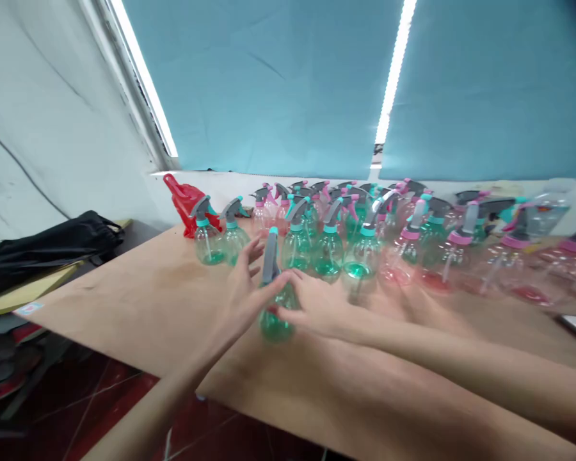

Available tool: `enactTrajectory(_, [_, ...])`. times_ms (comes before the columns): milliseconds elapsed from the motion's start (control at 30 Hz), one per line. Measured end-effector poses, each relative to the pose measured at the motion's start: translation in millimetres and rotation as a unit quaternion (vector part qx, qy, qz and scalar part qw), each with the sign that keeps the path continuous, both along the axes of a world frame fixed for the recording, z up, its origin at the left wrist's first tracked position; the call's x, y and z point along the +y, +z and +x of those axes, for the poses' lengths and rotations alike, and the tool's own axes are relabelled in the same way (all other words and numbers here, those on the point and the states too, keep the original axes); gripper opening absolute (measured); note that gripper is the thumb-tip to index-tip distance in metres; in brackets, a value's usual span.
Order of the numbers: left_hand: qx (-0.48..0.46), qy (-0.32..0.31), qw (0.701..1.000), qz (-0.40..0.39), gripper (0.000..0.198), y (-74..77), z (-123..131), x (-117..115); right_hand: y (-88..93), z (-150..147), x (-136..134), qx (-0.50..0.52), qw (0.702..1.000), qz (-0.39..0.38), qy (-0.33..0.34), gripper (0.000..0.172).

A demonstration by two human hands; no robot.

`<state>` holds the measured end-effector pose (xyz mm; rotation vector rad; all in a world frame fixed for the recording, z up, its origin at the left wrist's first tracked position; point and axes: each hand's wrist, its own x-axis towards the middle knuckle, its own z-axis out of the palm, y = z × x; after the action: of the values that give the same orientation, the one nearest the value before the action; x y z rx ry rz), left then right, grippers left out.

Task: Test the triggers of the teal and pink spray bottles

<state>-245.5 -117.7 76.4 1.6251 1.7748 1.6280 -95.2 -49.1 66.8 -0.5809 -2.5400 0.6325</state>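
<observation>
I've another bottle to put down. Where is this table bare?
Bare board lies left of the left hand, bordered by the red container, the front green bottles and the table's left edge. The back strip is packed with spray bottles; the right hand and the held bottle fill the near middle.

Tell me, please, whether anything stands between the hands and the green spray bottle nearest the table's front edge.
Nothing visible does. The left hand and the right hand both clasp the green spray bottle, one on each side, with the fingers around its neck and body. The rows of other bottles stand behind it, not between.
</observation>
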Motion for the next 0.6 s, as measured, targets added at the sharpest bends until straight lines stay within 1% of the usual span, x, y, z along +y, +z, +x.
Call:
enactTrajectory(67, [-0.003, -0.042, 0.999, 0.007, 0.068, 6.4, 23.9, -0.9, 0.1, 27.6, -12.4, -0.017, 1.000, 0.014, 0.014, 0.039])
enactTrajectory(100, [0.008, -0.056, 0.998, -0.009, 0.064, 9.4, 35.8, -1.7, -0.2, 40.1, -16.4, -0.023, 1.000, 0.015, 0.007, 0.038])
enactTrajectory(167, [0.032, -0.079, 0.995, -0.041, 0.047, 13.2, 57.8, -2.2, -2.4, 62.1, -20.0, -0.034, 0.999, 0.022, -0.020, 0.041])
enactTrajectory(267, [0.037, -0.107, 0.992, -0.050, 0.038, 12.9, 85.4, 4.3, -8.0, 88.4, -15.8, -0.022, 0.997, 0.057, -0.040, 0.047])
enactTrajectory(367, [0.016, -0.137, 0.990, -0.033, 0.032, 8.6, 108.8, 18.4, -13.0, 112.1, -3.0, 0.009, 0.996, 0.085, -0.030, 0.050])
enactTrajectory(500, [0.006, -0.187, 0.982, -0.021, 0.029, 4.8, 131.0, 39.4, -25.3, 150.6, 27.1, 0.023, 0.995, 0.096, 0.015, 0.058])
enactTrajectory(533, [0.007, -0.200, 0.980, -0.017, 0.030, 4.4, 133.9, 44.5, -30.9, 161.6, 36.2, 0.020, 0.995, 0.101, 0.012, 0.059])
enactTrajectory(567, [0.008, -0.214, 0.977, -0.015, 0.031, 4.1, 135.8, 49.5, -37.4, 172.6, 45.3, 0.019, 0.995, 0.102, -0.004, 0.056])
enactTrajectory(600, [0.006, -0.225, 0.974, -0.012, 0.032, 3.9, 136.8, 54.6, -44.4, 183.3, 54.0, 0.006, 0.995, 0.091, -0.031, 0.050])
